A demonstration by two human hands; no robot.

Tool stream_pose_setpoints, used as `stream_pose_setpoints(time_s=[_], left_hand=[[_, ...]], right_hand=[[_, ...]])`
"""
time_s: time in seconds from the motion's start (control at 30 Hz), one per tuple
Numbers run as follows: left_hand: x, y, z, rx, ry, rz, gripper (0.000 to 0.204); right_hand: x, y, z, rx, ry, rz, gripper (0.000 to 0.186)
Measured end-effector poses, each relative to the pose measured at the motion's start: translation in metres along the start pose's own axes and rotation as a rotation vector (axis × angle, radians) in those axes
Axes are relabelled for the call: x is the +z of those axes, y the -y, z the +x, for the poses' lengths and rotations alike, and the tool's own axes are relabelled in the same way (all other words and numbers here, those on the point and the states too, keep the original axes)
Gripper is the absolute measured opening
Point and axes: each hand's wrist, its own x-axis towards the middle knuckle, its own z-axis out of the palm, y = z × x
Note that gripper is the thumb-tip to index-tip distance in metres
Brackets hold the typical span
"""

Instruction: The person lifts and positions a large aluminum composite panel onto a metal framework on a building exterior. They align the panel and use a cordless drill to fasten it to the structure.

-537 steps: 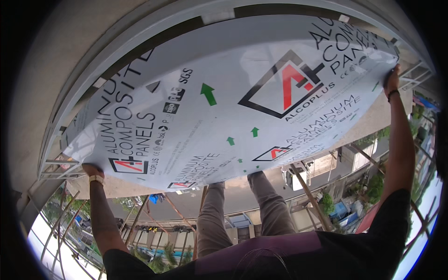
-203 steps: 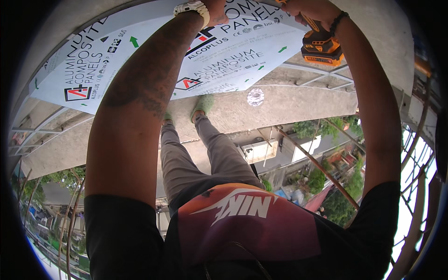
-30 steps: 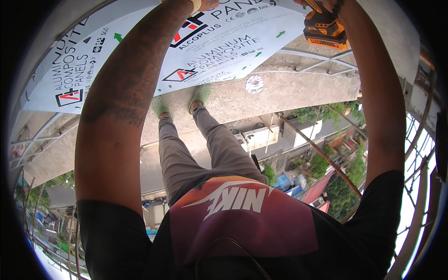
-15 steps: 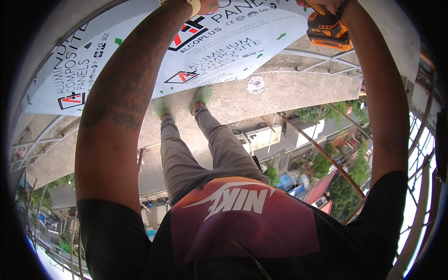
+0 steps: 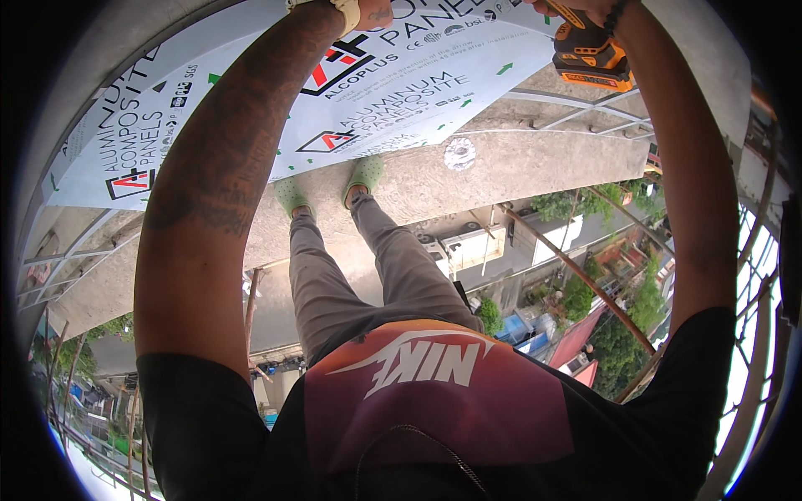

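Observation:
At the top edge my right hand (image 5: 595,8) is wrapped round the grip of a yellow-and-black cordless drill (image 5: 591,63). The drill's battery base shows; its front end is out of view. My left hand (image 5: 376,13), with a pale watch (image 5: 347,15) on the wrist, is against or just above a large printed panel (image 5: 418,125) in pale blue film. Its fingers are cut off by the top edge. The panel fills the upper left and centre, behind both raised forearms.
My feet, in green clogs (image 5: 364,174), stand on a concrete ledge (image 5: 501,167). Beyond its edge is a long drop to a street with vehicles, roofs and trees. Scaffold poles (image 5: 585,280) cross the right side; a metal frame (image 5: 585,108) shows beside the panel.
My right hand and the drill have shifted very slightly to the right. My left hand stays in nearly the same place on the panel side.

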Motion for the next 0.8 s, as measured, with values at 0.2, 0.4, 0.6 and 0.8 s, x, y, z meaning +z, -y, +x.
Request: stream_pose_setpoints(time_s=[0.2,0.4,0.6,0.8], left_hand=[[-0.001,0.001,-0.001,0.012,0.003,-0.023,0.075],[-0.001,0.000,0.000,0.003,0.014,-0.017,0.074],[0.005,0.006,-0.001,0.005,-0.021,0.014,0.073],[0.003,0.003,0.001,0.018,-0.001,-0.008,0.071]], right_hand=[[-0.003,-0.011,0.010,-0.009,0.019,0.034,0.008],[-0.001,0.002,-0.004,-0.010,-0.009,-0.003,0.010],[-0.001,0.001,0.008,0.022,0.011,-0.006,0.010],[-0.005,0.007,-0.002,0.002,0.035,-0.067,0.011]])
